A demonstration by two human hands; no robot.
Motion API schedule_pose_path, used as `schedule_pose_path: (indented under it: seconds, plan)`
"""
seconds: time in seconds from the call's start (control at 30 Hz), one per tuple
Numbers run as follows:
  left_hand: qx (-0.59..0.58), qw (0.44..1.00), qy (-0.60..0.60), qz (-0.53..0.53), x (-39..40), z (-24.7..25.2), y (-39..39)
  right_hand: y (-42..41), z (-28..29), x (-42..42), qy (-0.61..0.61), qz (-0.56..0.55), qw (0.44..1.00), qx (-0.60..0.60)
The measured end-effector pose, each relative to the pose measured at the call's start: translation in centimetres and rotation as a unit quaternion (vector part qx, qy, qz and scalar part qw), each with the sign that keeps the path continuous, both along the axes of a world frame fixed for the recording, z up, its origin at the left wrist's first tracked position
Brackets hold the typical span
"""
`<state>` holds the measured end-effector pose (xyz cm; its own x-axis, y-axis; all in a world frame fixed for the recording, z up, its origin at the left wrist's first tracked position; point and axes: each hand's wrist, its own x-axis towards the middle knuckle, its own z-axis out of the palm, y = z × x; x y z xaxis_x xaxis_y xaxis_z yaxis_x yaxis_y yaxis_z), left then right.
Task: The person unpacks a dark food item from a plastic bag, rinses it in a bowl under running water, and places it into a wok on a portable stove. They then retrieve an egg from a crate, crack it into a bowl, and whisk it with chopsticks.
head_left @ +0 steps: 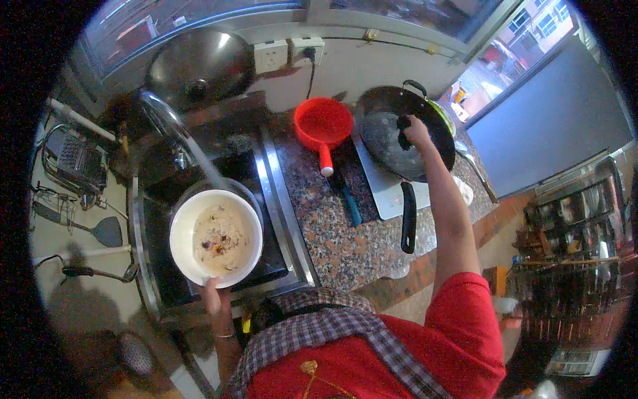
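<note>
My left hand (213,299) holds the near rim of a white bowl (185,239) over a dark sink (271,267). Pale, cloudy liquid with brown and orange bits lies in the bowl. A chrome faucet (167,117) points down at its far rim, and a pale streak like running water falls from the spout. My right hand (417,134) is closed on a small black object (402,133) inside a black wok (441,149); whether this is a lid knob or something else, I cannot tell. Something greyish and translucent covers part of the wok's inside. The wok's long handle (408,219) points towards me.
A red plastic dipper (324,119) stands on the granite counter (334,249) beside a blue-handled tool (353,207). Beneath the wok is a flat white cooker or board (381,199). A metal turner (476,172) lies at the right. Utensils, including a grey spatula (107,231), hang on the left.
</note>
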<state>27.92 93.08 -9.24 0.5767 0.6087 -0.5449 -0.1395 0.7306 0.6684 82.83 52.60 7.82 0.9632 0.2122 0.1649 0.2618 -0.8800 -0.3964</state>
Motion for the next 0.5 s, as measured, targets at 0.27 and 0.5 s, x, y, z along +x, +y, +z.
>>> schedule_pose_path:
  seconds: [0.27,0.5]
  plan:
    - [0.029,0.999,0.031,0.021,0.4,2.1,-1.1,-0.4,5.1,4.4,-0.023,0.076,0.99,0.115]
    - [0.048,0.998,0.016,0.021,2.8,7.2,-2.8,15.3,12.3,-7.9,0.283,0.301,0.868,0.275]
